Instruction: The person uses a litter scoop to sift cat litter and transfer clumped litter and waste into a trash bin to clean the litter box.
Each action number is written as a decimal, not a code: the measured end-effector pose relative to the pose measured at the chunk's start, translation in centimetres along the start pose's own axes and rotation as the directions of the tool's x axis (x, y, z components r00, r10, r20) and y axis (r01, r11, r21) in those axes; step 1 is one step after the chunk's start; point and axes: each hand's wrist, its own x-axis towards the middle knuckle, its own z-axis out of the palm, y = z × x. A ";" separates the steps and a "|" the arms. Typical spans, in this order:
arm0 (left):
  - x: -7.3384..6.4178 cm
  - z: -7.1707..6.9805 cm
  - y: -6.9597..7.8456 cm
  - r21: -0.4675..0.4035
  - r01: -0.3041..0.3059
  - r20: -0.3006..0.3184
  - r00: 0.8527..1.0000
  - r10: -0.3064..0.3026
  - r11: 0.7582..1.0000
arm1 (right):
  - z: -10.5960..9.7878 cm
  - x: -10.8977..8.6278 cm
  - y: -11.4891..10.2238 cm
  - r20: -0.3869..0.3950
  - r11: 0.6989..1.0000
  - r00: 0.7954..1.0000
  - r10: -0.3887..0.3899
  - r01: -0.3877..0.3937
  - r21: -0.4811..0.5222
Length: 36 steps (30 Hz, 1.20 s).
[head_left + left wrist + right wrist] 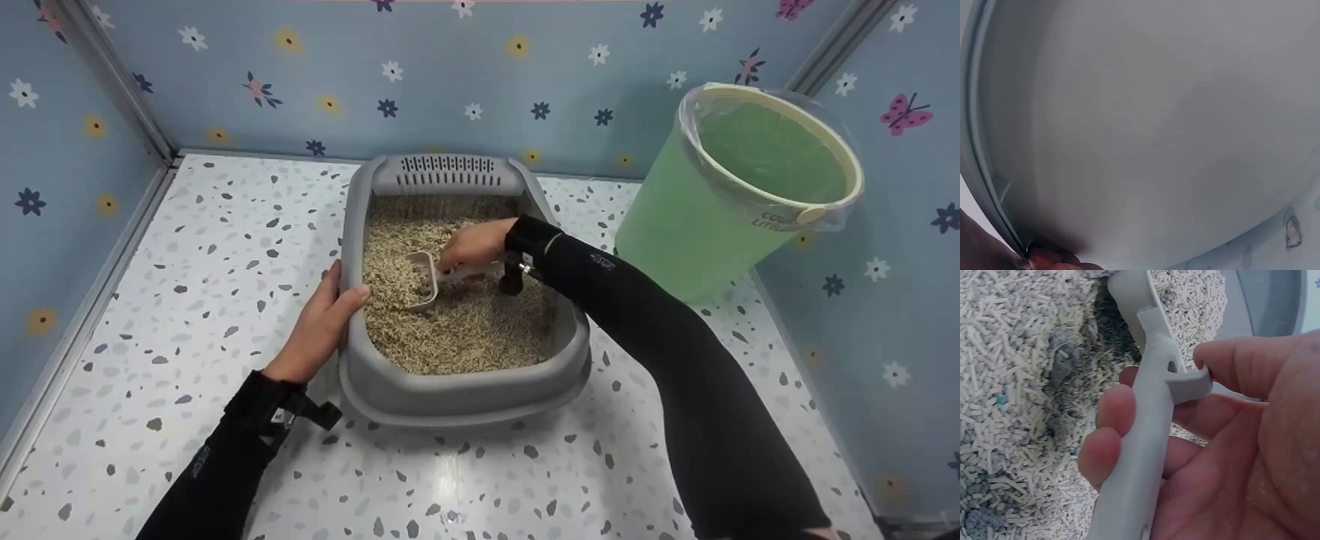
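A grey litter box [465, 386] filled with tan pellet litter [480, 341] stands on the floor. My left hand [319, 326] grips its left rim, thumb over the top and fingers outside. In the left wrist view, fingertips [1055, 260] tuck under the rim beside the box's outer wall [1140, 112]. Inside the box, my right hand [480, 244] holds a pale litter scoop [433, 283]. Its fingers curl round the scoop handle [1131, 467], and the thumb touches a small tab on it. The scoop's head lies partly buried, with litter in it. Greyish clumps [982, 523] show in the litter.
A green bin [675, 225] with a clear plastic liner stands to the right of the box, near the back wall. Flowered blue panels [450, 75] enclose the speckled white floor [187, 315] at the back and both sides.
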 end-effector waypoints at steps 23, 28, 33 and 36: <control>0.2 0.1 -0.1 -0.017 0.000 0.001 1.000 0.000 1.000 | -2.6 -7.2 -0.8 -0.149 0.802 0.918 0.367 -0.231 0.551; 0.1 0.0 0.1 0.003 0.016 0.005 1.000 -0.016 1.000 | -2.8 -9.0 -1.0 -0.197 0.787 0.911 0.362 -0.185 0.588; 0.0 -0.1 0.1 0.021 0.041 0.006 0.999 -0.041 0.999 | -2.4 -10.3 -1.2 -0.249 0.750 0.888 0.386 -0.145 0.645; 0.0 0.0 0.1 0.022 0.034 0.000 0.999 -0.034 0.999 | -1.8 -10.8 -1.2 -0.280 0.716 0.868 0.410 -0.116 0.688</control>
